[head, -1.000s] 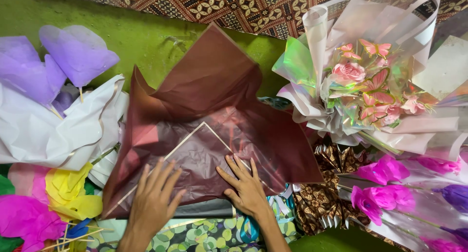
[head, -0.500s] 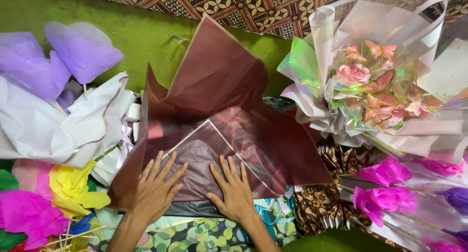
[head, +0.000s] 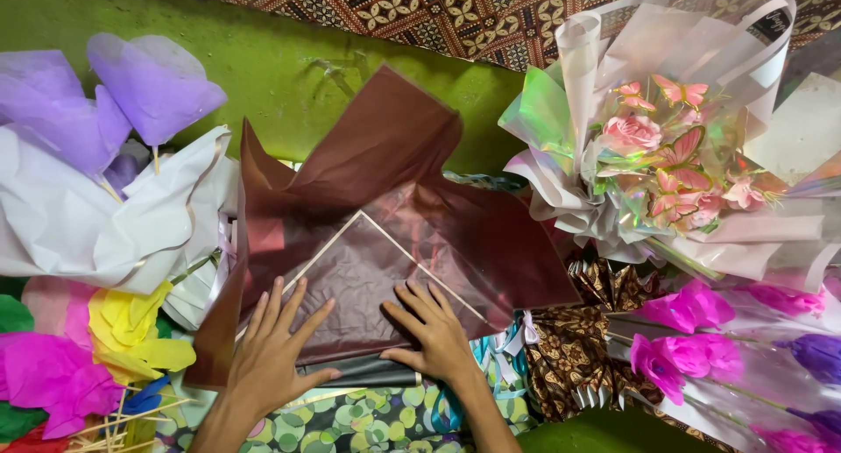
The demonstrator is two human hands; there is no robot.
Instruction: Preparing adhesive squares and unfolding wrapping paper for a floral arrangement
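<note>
Both hands lie flat, palms down, on a large sheet of translucent maroon wrapping paper [head: 385,216] that is spread over a green surface [head: 263,76], near the lower middle of the view. The left hand [head: 276,343] rests on the sheet's lower left part with its fingers [head: 263,308] spread wide and pointing away from the person, gripping nothing. The right hand [head: 434,335] lies just beside it on the lower right part, fingers [head: 412,300] likewise splayed and pressing the paper down, the thumb near the sheet's lower edge. Between and above the two hands a folded corner edged with a thin pale gold line [head: 363,216] forms a peak. The top of the sheet stands up in crumpled folds. Under the near edge of the sheet lies a dark grey sheet [head: 368,374], and below that a paper printed with green circles [head: 350,422]. To the left sit white wrapping paper [head: 88,225], lilac tissue pieces [head: 149,81] on sticks, and yellow [head: 131,330] and magenta tissue paper [head: 53,374]. To the right stands a finished bouquet of pink roses and paper butterflies in pearly and clear wrap [head: 657,146], and beneath it lie magenta tissue flowers [head: 683,308] in clear sleeves. A brown patterned cloth [head: 455,15] runs along the top
</note>
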